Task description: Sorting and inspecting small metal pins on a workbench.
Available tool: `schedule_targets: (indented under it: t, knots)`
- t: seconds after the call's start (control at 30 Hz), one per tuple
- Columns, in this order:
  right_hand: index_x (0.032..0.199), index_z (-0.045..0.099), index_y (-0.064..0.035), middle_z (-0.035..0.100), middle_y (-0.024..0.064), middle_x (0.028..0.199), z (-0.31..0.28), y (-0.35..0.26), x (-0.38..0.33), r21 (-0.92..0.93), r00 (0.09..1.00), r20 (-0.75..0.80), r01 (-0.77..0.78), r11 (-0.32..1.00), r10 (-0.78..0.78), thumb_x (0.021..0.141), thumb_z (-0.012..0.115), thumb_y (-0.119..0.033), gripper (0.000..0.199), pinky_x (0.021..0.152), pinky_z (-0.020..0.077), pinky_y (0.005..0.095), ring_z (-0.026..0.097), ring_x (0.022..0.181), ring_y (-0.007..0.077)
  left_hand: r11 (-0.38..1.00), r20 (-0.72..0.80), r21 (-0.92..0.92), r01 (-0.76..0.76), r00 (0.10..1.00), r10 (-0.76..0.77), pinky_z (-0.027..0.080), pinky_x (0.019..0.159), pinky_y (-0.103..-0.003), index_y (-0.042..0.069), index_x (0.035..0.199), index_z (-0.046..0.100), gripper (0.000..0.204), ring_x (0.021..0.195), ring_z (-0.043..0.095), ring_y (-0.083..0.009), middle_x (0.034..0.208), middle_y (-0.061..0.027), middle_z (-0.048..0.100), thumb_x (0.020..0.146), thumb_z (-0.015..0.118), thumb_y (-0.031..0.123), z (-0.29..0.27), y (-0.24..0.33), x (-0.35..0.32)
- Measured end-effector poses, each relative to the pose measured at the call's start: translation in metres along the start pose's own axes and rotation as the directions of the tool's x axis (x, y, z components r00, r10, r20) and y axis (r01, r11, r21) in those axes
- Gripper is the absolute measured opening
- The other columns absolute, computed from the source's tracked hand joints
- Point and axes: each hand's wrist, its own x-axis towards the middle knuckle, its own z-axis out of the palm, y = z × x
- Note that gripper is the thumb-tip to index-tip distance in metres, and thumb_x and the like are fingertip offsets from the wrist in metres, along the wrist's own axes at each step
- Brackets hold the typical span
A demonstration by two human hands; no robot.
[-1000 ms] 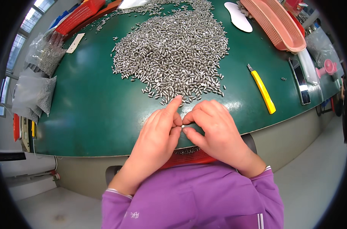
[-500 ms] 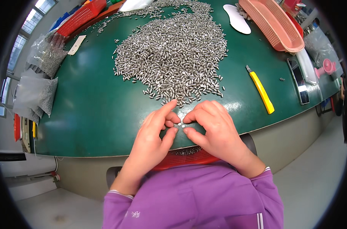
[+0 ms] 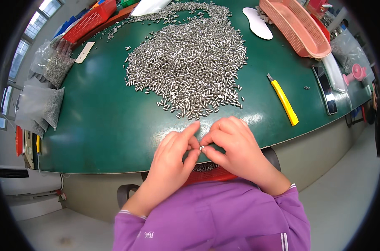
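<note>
My left hand [image 3: 173,157] and my right hand [image 3: 231,146] meet fingertip to fingertip at the near edge of the green table [image 3: 102,125]. Between the pinched fingers sits one small silver metal piece [image 3: 202,147]; both hands touch it. Just beyond the hands spreads a big heap of several small silver metal pieces [image 3: 190,62]. Under my hands, in my lap, a red basket [image 3: 208,173] shows more such pieces. Purple sleeves cover both forearms.
A yellow utility knife [image 3: 284,100] lies right of the heap. A pink basket [image 3: 296,27], a white shoe-sole shape [image 3: 256,23] and a phone [image 3: 325,90] are at the far right. Clear bags of metal pieces [image 3: 41,102] sit left; a red crate [image 3: 89,21] is at the back.
Both hands have drawn slightly back from the heap toward the table's near edge, still pinched together on the small piece.
</note>
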Motion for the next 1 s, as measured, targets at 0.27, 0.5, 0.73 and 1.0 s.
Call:
schedule_targets:
  t: [0.27,0.5,0.73,1.0]
  knots:
    - [0.094,0.074,-0.0122,0.063,0.004,0.09,-0.027,-0.005,-0.003,0.154,0.987,0.153,0.023,0.988,-0.047,0.077,0.082,-0.013,0.018,0.08,0.0487,0.0401,0.061,0.088,0.0261,0.987,0.211,-0.142,0.076,0.976,-0.045,0.051,0.085,-0.033,0.004,0.145,0.054,0.068,0.091,0.064,-0.0208,0.099,-0.0051,0.071,0.081,0.074,-0.006,-0.022,0.013,-0.005]
    - [0.097,0.068,-0.0078,0.061,0.0093,0.088,0.003,0.005,0.03,-0.129,0.995,-0.099,0.017,0.991,-0.03,0.084,0.073,-0.008,0.014,0.075,0.0496,0.0445,0.06,0.085,0.0322,0.987,-0.156,0.163,0.007,0.988,0.019,0.05,0.09,-0.045,0.0,0.144,0.05,0.063,0.1,0.062,-0.0338,0.106,-0.0135,0.065,0.085,0.068,-0.007,0.004,-0.016,0.029]
    - [0.095,0.067,-0.0066,0.06,0.01,0.088,0.008,0.006,0.027,-0.111,0.997,-0.066,0.031,0.993,-0.039,0.084,0.072,-0.006,0.012,0.076,0.0491,0.0438,0.059,0.087,0.0324,0.996,-0.121,0.057,0.074,0.99,-0.067,0.052,0.086,-0.036,0.004,0.147,0.05,0.067,0.094,0.062,-0.0215,0.101,-0.0069,0.065,0.084,0.067,-0.012,0.006,-0.013,0.025]
    - [0.095,0.068,-0.0049,0.062,0.0104,0.093,-0.001,0.002,0.018,0.017,1.0,-0.021,0.016,1.0,-0.016,0.082,0.072,-0.002,0.015,0.078,0.0498,0.0443,0.059,0.088,0.0332,0.999,-0.074,-0.008,0.031,0.997,-0.032,0.052,0.087,-0.034,0.005,0.151,0.046,0.07,0.096,0.062,-0.0205,0.103,-0.0078,0.065,0.085,0.065,-0.013,0.005,-0.008,0.014]
